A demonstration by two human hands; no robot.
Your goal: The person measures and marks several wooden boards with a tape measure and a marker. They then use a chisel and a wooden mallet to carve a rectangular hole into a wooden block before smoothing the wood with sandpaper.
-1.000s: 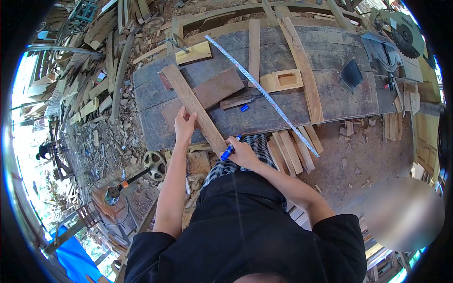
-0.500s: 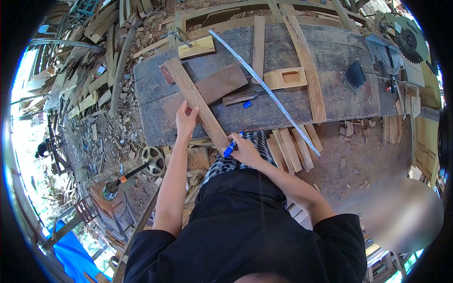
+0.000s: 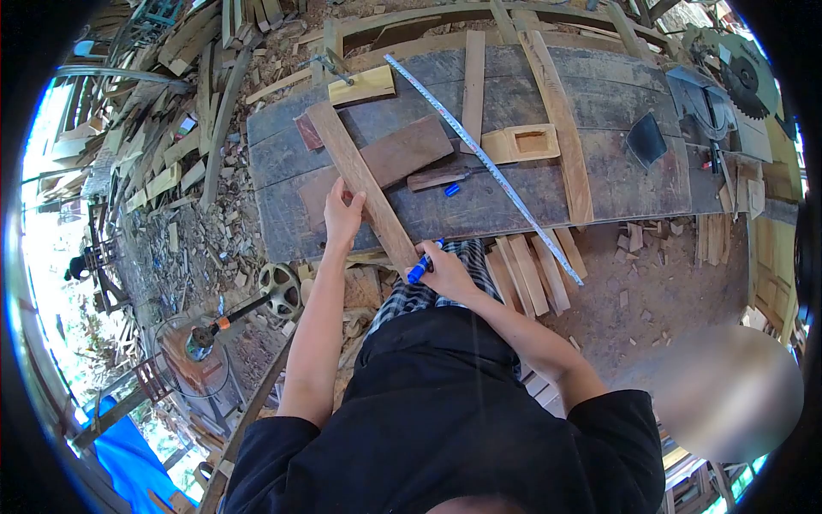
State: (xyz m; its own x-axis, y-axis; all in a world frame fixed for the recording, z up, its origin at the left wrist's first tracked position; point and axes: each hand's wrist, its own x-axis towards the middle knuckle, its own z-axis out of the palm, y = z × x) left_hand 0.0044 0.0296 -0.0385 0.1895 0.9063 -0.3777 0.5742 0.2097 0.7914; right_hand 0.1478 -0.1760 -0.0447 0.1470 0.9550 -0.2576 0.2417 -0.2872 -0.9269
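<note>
Left hand [image 3: 344, 221] gripping a plank [image 3: 361, 184] slanting over the tabletop's [image 3: 531, 199] near edge — right hand's [image 3: 445, 272] fingers round a blue marker [image 3: 420, 272]

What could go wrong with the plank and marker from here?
The plank lies slanted over another board, its near end past the table edge; it may rock or slip.

The marker in the right hand seems uncapped, a blue cap lying nearby; it could smudge.

The tape measure overhangs too; a knock might drag it off.
</note>
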